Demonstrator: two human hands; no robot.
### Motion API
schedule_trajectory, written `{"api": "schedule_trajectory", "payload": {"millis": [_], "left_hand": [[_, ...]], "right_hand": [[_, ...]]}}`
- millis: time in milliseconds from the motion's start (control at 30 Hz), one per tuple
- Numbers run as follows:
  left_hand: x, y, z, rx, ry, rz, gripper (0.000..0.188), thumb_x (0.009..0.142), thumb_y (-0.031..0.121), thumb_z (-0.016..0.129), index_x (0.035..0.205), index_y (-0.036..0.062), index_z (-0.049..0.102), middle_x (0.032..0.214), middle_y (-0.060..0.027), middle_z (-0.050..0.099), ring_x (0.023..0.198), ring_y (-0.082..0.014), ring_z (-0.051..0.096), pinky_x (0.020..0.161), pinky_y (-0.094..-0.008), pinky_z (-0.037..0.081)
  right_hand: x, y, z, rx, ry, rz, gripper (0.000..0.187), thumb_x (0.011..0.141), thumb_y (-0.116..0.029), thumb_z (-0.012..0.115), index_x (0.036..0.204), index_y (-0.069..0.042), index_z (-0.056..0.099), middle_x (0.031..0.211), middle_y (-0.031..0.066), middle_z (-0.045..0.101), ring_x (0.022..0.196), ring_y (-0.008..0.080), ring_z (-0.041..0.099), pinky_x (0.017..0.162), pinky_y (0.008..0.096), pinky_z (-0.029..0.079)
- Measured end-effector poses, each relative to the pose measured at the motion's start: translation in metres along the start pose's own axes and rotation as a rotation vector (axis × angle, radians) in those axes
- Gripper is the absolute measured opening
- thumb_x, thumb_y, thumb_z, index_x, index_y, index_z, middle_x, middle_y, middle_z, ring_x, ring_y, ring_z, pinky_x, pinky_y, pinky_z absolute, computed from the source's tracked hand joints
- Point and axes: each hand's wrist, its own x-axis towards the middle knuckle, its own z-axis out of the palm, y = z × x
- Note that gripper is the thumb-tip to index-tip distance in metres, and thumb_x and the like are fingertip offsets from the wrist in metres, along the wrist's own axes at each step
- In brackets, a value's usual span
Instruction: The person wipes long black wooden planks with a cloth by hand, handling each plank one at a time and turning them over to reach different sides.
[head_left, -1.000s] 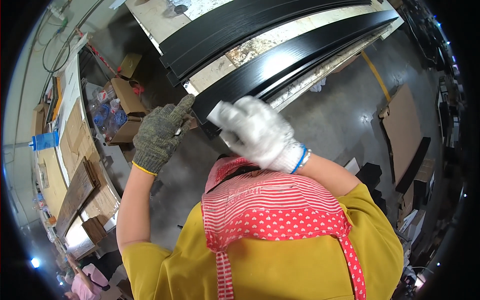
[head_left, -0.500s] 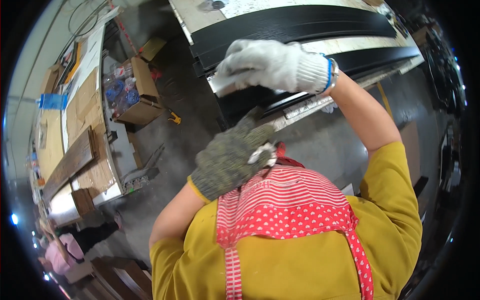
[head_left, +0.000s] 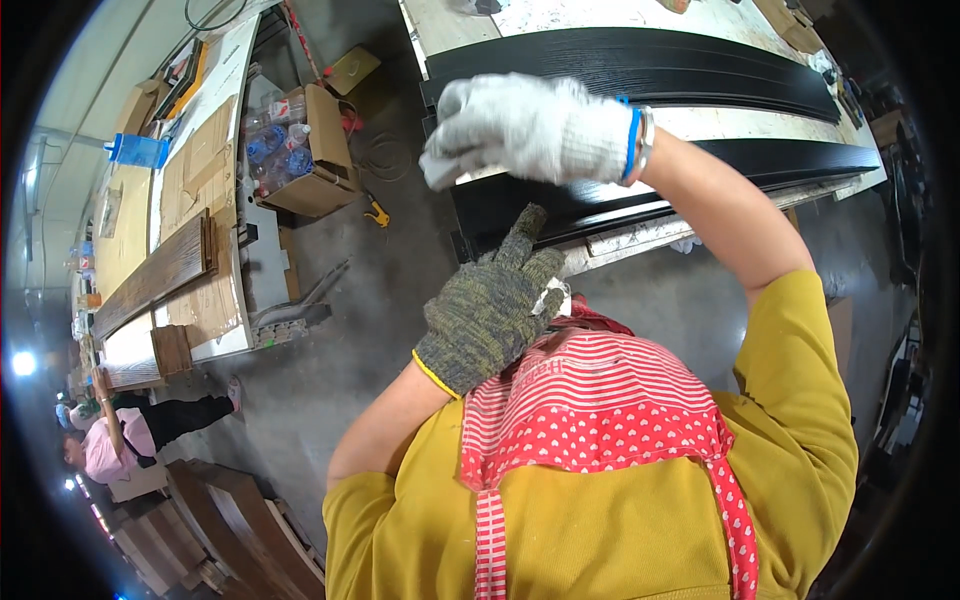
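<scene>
My left hand (head_left: 490,315), in a dark grey-green knit glove with a yellow cuff, is in front of my apron at the near end of the black panels. Its index finger points out toward the nearer black panel (head_left: 580,207); the other fingers close around a crumpled white scrap (head_left: 550,298). My right hand (head_left: 535,130), in a white knit glove, is above the left ends of the panels with its fingers curled. Whatever its fingers hold, if anything, is hidden. A second wood-grained black panel (head_left: 640,62) lies behind it on the white worktable (head_left: 630,243).
To the left, a cardboard box (head_left: 330,150) holds plastic bottles beside another table with a brown plank (head_left: 155,275) and a blue container (head_left: 138,150). A yellow-handled tool (head_left: 377,210) lies on the floor. A person in pink (head_left: 118,440) is at lower left, near stacked brown boards (head_left: 230,510).
The view has shifted, so the surroundings sit farther right. My right hand's fingers have curled in more, and my left index finger stretches out more clearly toward the nearer panel.
</scene>
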Motion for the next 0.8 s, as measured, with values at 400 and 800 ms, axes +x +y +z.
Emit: {"api": "schedule_trajectory", "payload": {"millis": [400, 800], "left_hand": [[0.003, -0.013, -0.006, 0.043, -0.218, 0.089, 0.039, 0.089, 0.037, 0.063, 0.121, 0.014, 0.064, 0.147, -0.0195, 0.045, 0.107, -0.0351, 0.064, 0.088, -0.0463, 0.053], [0.003, 0.003, -0.05, 0.228, -0.163, 0.154, 0.035, 0.087, 0.029, 0.066, 0.118, 0.0132, 0.064, 0.146, -0.0179, 0.047, 0.101, -0.0378, 0.066, 0.086, -0.0439, 0.054]], "right_hand": [[-0.023, -0.048, 0.022, -0.216, 0.262, 0.409, 0.027, 0.093, -0.034, 0.062, 0.096, -0.009, 0.072, 0.097, 0.0174, 0.063, 0.092, 0.0372, 0.065, 0.079, 0.045, 0.053], [-0.125, -0.038, -0.023, -0.426, 0.231, 0.988, 0.029, 0.097, -0.034, 0.057, 0.109, -0.012, 0.071, 0.108, 0.02, 0.06, 0.1, 0.0381, 0.064, 0.085, 0.0463, 0.053]]}}
